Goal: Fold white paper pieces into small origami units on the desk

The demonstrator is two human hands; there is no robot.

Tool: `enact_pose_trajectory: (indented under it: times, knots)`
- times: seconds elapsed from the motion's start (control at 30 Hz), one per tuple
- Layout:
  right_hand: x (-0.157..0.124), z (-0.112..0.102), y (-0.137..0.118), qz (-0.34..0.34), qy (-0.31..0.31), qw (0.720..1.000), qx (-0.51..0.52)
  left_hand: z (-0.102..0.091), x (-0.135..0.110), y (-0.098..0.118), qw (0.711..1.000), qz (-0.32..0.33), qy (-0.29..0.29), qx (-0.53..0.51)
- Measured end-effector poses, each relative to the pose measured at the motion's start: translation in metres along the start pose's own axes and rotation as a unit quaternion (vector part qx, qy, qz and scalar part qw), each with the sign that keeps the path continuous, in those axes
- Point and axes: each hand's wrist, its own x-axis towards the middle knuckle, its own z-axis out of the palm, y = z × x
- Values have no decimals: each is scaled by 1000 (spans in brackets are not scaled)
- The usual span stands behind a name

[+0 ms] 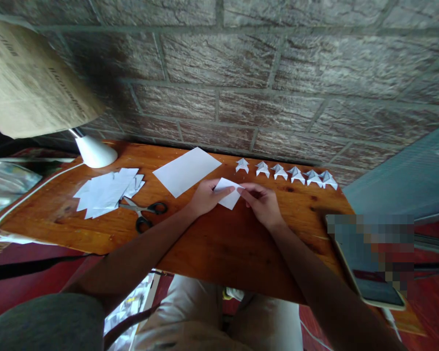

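My left hand (206, 196) and my right hand (263, 203) meet over a small white sheet of paper (227, 193) on the wooden table (219, 243). Each hand pinches an edge of the sheet, the left at its left side, the right at its right corner. The paper lies partly folded and slightly lifted off the tabletop. A larger flat white sheet (186, 170) lies just behind my left hand.
Several folded white paper figures (289, 174) stand in a row along the brick wall. Scissors (144, 213) lie left of my hands, beside a pile of paper pieces (108, 191). A white lamp base (95, 151) stands at back left, a phone (369, 268) at right.
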Motion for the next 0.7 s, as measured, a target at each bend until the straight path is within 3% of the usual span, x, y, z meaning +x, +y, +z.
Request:
enact_pose_trajectory:
  times: [0.17, 0.7]
  knots:
    - [2, 1, -1, -26, 3, 999, 38, 0, 2, -1, 999, 15, -13, -50]
    - [-3, -1, -5, 39, 27, 995, 84, 6, 4, 2, 993, -16, -9, -115]
